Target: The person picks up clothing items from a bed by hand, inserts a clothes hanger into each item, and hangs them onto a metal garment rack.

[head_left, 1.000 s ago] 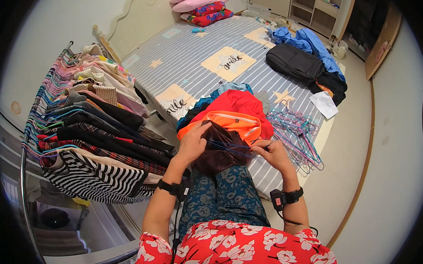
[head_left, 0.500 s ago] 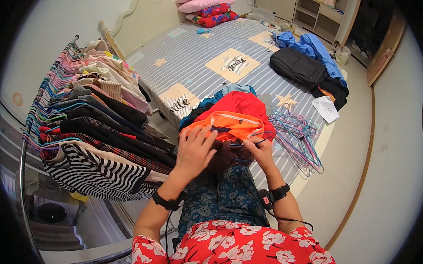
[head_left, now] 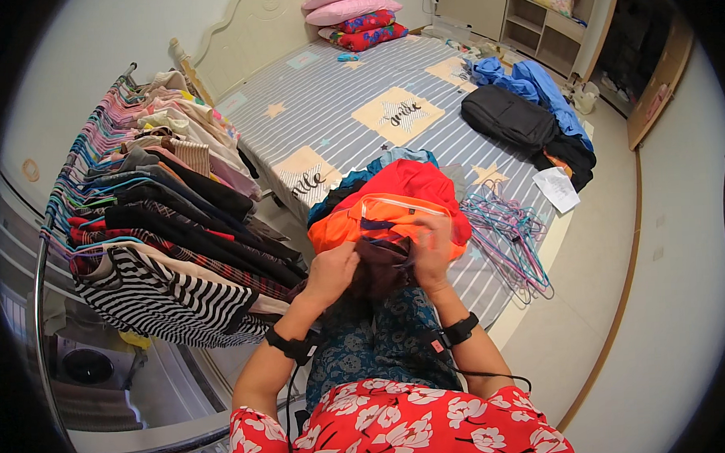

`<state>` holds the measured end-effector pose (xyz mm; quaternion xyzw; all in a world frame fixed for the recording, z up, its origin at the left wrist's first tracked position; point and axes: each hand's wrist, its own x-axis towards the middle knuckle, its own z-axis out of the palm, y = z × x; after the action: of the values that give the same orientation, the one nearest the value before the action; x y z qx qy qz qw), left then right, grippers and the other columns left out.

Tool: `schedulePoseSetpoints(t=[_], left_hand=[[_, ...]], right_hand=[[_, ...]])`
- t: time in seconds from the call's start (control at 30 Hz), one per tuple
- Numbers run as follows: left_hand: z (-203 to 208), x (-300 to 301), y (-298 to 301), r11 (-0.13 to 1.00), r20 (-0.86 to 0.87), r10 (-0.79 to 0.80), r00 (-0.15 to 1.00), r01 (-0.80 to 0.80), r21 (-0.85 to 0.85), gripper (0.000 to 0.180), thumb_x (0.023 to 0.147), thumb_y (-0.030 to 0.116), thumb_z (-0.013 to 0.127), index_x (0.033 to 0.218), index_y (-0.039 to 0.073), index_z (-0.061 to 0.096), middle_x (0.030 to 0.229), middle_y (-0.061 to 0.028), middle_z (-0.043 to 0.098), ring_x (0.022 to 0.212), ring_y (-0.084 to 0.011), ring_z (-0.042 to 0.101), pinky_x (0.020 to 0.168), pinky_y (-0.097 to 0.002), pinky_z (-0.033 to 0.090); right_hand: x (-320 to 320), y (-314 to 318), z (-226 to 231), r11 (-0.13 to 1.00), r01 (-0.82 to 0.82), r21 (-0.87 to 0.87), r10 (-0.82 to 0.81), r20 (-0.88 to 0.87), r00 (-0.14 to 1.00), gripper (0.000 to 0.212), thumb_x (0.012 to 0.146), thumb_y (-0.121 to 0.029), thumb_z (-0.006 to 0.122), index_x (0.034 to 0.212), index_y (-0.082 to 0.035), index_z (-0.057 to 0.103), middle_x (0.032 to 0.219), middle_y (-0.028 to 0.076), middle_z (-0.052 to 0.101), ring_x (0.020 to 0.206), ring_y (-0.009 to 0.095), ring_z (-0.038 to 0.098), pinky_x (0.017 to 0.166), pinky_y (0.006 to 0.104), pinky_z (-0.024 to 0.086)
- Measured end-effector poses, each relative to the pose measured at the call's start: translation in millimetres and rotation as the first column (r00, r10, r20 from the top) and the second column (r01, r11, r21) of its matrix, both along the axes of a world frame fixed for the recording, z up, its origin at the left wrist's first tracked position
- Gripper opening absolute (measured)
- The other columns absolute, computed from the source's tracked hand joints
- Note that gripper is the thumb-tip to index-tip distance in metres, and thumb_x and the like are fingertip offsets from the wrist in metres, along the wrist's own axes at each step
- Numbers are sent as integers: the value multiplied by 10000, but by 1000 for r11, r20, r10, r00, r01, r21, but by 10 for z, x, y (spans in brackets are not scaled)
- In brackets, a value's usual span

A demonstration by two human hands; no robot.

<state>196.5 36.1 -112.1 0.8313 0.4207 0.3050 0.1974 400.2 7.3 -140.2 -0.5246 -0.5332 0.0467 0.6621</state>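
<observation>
A dark brown garment [head_left: 377, 267] hangs between my two hands, just above my lap. My left hand [head_left: 333, 272] is closed on its left edge, fingers pinched together. At the garment's right edge is my right hand [head_left: 433, 252], its fingers smeared by motion, so its grip is unclear. No hanger can be made out in the brown cloth. Right behind it an orange garment [head_left: 342, 225] with a pale trim and a dark patch lies on a red garment [head_left: 401, 181]. Teal and blue clothes [head_left: 408, 155] show beneath these on the bed's near edge.
Tangled hangers [head_left: 511, 237] lie right of the pile, near a white paper [head_left: 555, 189]. A black bag [head_left: 509, 116] and blue clothes [head_left: 551, 88] rest on the bed's right side. Left stands a metal rack [head_left: 39, 294] full of hung clothes. Pillows [head_left: 351, 10] are stacked at the back.
My left hand has come down off the orange garment onto the brown one. My right hand, which held a blue hanger at the brown cloth, has risen slightly; the hanger no longer shows there.
</observation>
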Motion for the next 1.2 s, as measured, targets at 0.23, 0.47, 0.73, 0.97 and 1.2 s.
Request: schedulePoseSetpoints(t=[0.23, 0.47, 0.73, 0.97, 1.2], left_hand=[[38, -220, -35, 993, 193, 15, 981, 8, -117, 170, 919, 129, 544, 982, -23, 587, 782, -247, 584, 726, -411, 611, 610, -401, 473], [39, -351, -64, 986, 222, -10, 975, 47, -162, 186, 927, 132, 547, 1002, -33, 592, 766, -228, 589, 687, -377, 610, 619, -366, 475], [33, -482, -35, 984, 146, 24, 989, 3, -181, 171, 918, 134, 551, 953, -29, 587, 754, -236, 581, 691, -390, 604, 603, -381, 465], [10, -495, -33, 989, 73, 55, 996, -44, -142, 166, 900, 145, 572, 902, -20, 582, 767, -247, 589, 733, -428, 596, 614, -430, 466], [14, -402, -60, 988, -26, 149, 989, -149, -25, 169, 885, 161, 584, 868, -8, 579, 767, -247, 589, 747, -440, 589, 628, -469, 465]], right_hand=[[412, 270, -1033, 838, 8, -545, -171, -249, 953, 302, 888, -276, 642, 972, 7, 581, 886, 142, 621, 824, 253, 612, 784, 358, 480], [222, 262, -1330, 559, 30, -829, 161, 144, 976, 309, 788, -296, 681, 859, 5, 681, 833, 217, 674, 804, 338, 668, 718, 420, 505], [467, 400, -1140, 857, 94, -506, -214, -185, 959, 194, 822, -154, 636, 912, 13, 679, 757, 108, 683, 695, 191, 651, 689, 320, 501], [522, 398, -874, 930, 152, -334, -221, -180, 958, 157, 846, -99, 591, 937, 13, 653, 833, 153, 681, 776, 258, 664, 738, 342, 501], [441, 313, -638, 970, 25, -241, -71, -186, 980, 133, 869, -63, 582, 959, 18, 636, 875, 139, 670, 832, 222, 655, 776, 324, 489]])
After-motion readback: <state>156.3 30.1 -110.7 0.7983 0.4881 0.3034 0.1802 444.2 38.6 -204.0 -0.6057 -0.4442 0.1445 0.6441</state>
